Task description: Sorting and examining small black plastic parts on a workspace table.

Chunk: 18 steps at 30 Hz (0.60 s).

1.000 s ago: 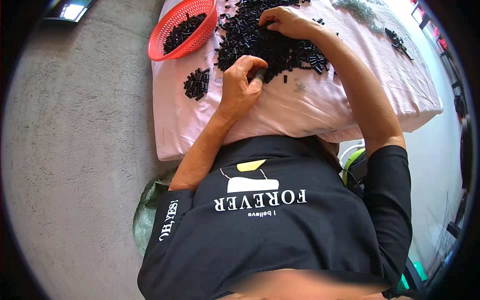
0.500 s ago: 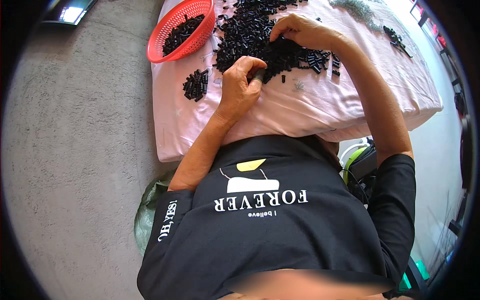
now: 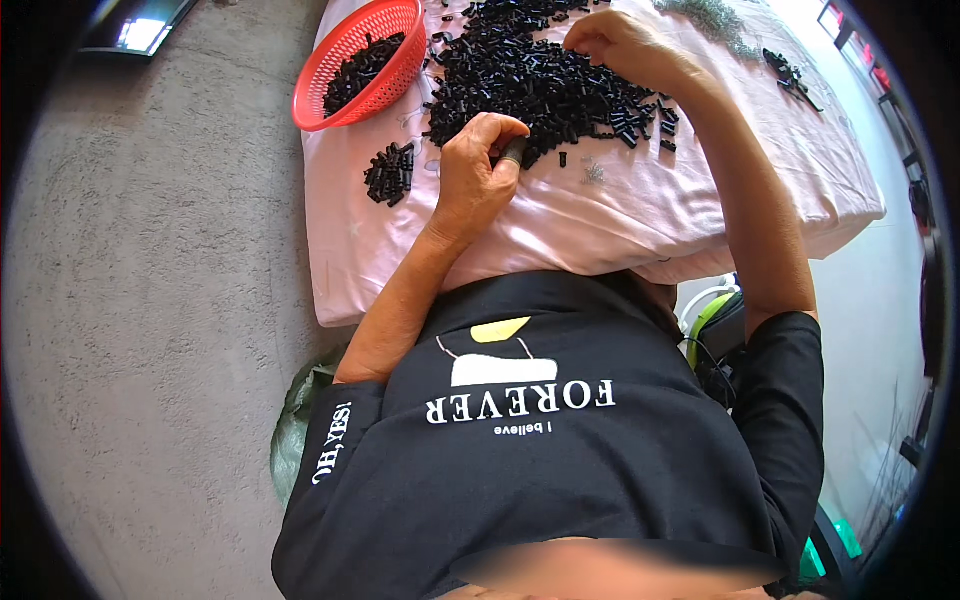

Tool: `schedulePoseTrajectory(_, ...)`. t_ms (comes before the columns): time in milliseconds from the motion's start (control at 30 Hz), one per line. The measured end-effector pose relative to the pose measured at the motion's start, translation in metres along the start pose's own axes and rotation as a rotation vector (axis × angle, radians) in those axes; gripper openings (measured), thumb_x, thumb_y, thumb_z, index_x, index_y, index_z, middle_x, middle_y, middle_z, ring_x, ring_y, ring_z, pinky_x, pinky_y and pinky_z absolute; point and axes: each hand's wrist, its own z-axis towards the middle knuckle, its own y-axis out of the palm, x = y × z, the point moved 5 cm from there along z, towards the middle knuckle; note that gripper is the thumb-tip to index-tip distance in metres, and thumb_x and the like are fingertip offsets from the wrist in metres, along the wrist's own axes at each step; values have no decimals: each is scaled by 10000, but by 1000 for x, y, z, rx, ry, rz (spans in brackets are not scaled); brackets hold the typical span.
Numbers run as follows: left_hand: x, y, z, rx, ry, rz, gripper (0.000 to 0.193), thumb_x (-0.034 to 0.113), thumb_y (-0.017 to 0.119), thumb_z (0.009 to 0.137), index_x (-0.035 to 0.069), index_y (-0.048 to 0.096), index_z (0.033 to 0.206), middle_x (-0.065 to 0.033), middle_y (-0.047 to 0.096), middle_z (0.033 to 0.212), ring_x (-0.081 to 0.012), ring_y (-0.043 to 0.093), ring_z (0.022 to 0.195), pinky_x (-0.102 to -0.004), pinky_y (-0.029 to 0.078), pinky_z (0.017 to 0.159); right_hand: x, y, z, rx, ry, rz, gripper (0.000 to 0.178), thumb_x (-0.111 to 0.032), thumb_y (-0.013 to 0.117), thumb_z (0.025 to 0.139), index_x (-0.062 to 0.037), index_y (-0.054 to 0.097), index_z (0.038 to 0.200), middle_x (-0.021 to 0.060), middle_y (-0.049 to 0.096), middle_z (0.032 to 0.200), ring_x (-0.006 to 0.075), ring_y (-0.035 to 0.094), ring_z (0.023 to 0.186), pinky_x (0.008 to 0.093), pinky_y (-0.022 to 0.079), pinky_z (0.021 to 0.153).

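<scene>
A broad pile of small black tube-shaped pieces (image 3: 545, 95) lies on a pale pink cloth (image 3: 640, 215). At the pile's near edge, my left hand (image 3: 478, 170) is closed in a pinch, with something dark at the thumb; what it grips is too small to name. My right hand (image 3: 635, 50) hangs over the pile's far right side, its fingertips drawn together; anything between them is hidden. A smaller heap of the black pieces (image 3: 390, 174) sits left of my left hand. Several tiny silvery bits (image 3: 594, 172) lie near the pile's front edge.
A red perforated basket (image 3: 386, 100) holding more black pieces stands at the far left of the cloth. Tangled silvery bits (image 3: 712, 25) are heaped at the far right, near a small black cluster (image 3: 790, 80). A greenish plastic bag (image 3: 295, 430) is on the floor.
My right hand has lifted away from the pile toward the far right, uncovering black pieces beneath it. My left hand keeps its pinch in nearly the same place.
</scene>
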Motion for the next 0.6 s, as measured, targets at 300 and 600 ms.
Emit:
schedulePoseTrajectory(300,-2,-4,-3,6,-4,7,160,-73,606,772,12,630,906,-97,609,818,-194,612,692,-291,500,643,-20,26,24,-85,-43,-157,145,-87,614,812,-78,714,917,92,705,850,219,665,778,335,523,718)
schedulePoseTrajectory(600,2,-4,0,16,19,14,168,-74,600,758,10,631,901,-101,605,811,-205,611,693,-297,501,642,-12,60,51,-212,-124,-346,109,-59,663,685,-63,706,785,143,685,792,293,669,792,384,517,696)
